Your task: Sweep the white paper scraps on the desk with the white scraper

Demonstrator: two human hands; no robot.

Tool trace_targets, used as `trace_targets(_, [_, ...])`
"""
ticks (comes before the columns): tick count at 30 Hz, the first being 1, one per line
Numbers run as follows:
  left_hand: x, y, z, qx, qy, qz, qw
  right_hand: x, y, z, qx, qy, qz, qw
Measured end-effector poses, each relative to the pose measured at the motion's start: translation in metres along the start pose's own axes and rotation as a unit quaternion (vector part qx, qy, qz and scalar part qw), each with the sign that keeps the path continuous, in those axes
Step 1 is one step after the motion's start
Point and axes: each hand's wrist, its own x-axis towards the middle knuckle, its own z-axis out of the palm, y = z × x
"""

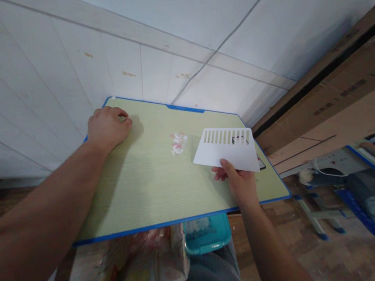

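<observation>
My right hand (237, 180) grips a white slotted card (224, 152) by its near edge, with the thumb on top and the fingers underneath. A row of long narrow openings runs along the card's far side. It is held above the right part of a pale green tabletop (152, 184) with a blue rim. Near the table's far left corner rests my left hand (109, 128), its fingers curled in; whatever they may hold is hidden. Between the hands lies a small cluster of pink and white bits (178, 143).
Partly under the card is a dark-framed flat object (261, 162). A teal bin (207, 236) and a bag (146, 261) sit below the table's front edge. White wall panels (153, 68) stand behind; cardboard boxes (331, 107) rise at right. A thin cable (230, 35) hangs along the wall.
</observation>
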Motion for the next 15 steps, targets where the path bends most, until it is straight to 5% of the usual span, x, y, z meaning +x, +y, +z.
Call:
trace_targets(10, [0.000, 0.000, 0.000, -0.001, -0.004, -0.003, 1.000, -0.005, -0.004, 0.006, 0.002, -0.059, 0.009, 0.998])
trace_targets(15, [0.002, -0.001, 0.001, -0.013, -0.003, -0.003, 1.000, -0.005, -0.004, 0.005, 0.023, -0.029, 0.004, 0.999])
